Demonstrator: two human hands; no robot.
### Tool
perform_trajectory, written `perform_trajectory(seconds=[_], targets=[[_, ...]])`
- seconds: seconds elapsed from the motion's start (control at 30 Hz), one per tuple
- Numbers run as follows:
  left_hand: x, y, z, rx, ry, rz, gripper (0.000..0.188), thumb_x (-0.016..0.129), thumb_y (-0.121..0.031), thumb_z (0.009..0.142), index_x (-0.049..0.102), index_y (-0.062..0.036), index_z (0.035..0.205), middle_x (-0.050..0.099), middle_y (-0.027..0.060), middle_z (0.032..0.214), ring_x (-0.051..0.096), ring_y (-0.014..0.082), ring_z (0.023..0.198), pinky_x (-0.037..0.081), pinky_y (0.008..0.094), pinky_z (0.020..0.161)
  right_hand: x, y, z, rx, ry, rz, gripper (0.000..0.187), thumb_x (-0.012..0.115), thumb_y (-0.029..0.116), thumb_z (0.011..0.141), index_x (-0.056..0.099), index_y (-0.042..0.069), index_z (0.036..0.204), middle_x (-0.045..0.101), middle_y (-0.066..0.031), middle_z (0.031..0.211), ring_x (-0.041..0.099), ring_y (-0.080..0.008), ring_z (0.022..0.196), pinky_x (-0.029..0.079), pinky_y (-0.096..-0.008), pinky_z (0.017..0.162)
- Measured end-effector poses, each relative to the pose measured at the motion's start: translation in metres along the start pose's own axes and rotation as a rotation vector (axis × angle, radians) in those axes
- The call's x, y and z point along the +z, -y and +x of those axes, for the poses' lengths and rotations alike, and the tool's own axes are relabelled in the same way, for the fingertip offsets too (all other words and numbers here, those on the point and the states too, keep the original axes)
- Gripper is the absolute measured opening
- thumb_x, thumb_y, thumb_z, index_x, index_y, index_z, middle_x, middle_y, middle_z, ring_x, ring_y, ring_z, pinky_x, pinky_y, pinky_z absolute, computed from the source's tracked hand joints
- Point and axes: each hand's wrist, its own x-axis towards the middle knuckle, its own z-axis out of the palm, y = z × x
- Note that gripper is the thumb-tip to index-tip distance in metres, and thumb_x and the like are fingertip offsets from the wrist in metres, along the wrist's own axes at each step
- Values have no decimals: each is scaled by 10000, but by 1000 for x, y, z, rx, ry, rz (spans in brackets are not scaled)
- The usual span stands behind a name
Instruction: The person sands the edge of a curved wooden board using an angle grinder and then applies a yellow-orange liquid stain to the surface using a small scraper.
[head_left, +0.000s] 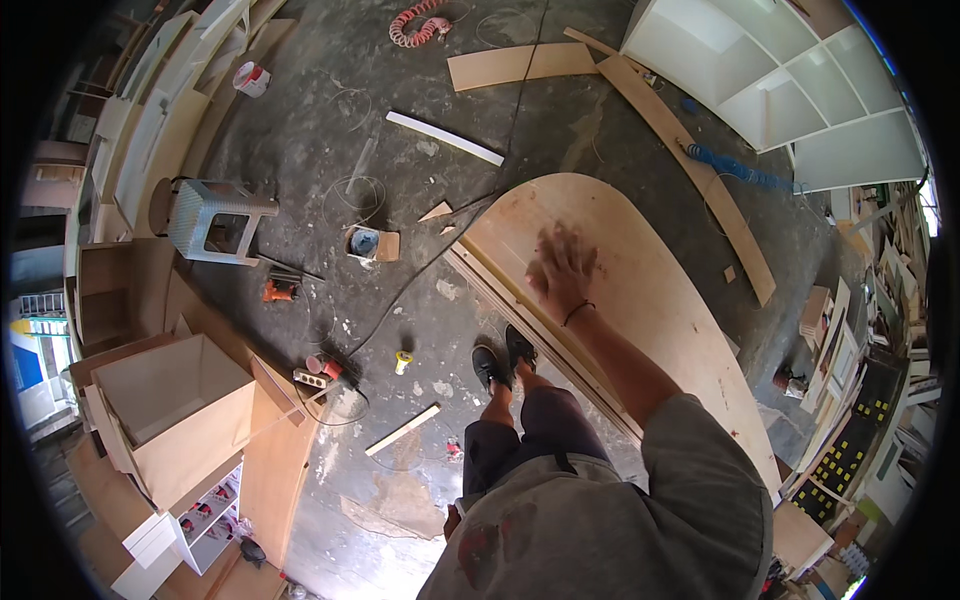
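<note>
My right hand [563, 268] lies on the pale top of a long plywood piece with a rounded far end [640, 290], its fingers spread and slightly blurred. A dark band circles that wrist. Along its left side, the plywood piece shows several layered edges [540, 325]. Only a sliver of what seems to be my left hand [452, 519] shows beside my shirt, low in the view; its fingers are hidden, and I cannot make out anything in it.
A dark cable [400, 290] crosses the floor left of the plywood. Nearby are a stool [215, 222], an orange power tool [281, 288], a small open box [372, 244] and a power strip [312, 378]. Long boards [690, 170] and a white shelf unit [790, 85] stand beyond.
</note>
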Motion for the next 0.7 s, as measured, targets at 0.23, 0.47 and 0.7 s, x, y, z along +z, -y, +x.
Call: perform_trajectory(seconds=[0.23,0.47,0.7], targets=[[6,6,-1,39,-12,-5,656,318,-608,870,524,-68,1184,619,191,967,585,337,899,437,431,768,-16,-27,-9,-240,152,63,473,529,337,805,478,201,1255,282,-94,1425,151,-341,1344,52,-696,968],[15,19,-5,58,-66,-166,652,317,-604,872,535,-68,1172,621,199,953,585,344,897,435,435,778,1,-11,-4,-113,22,32,453,487,327,839,463,172,1265,344,-80,1391,221,-313,1323,112,-639,996],[21,9,-49,254,-80,-124,494,383,-450,909,555,-54,1148,621,194,1020,577,269,1008,428,373,855,6,18,-27,-290,-68,4,474,485,315,866,440,124,1297,259,-154,1434,199,-318,1335,123,-625,998]])
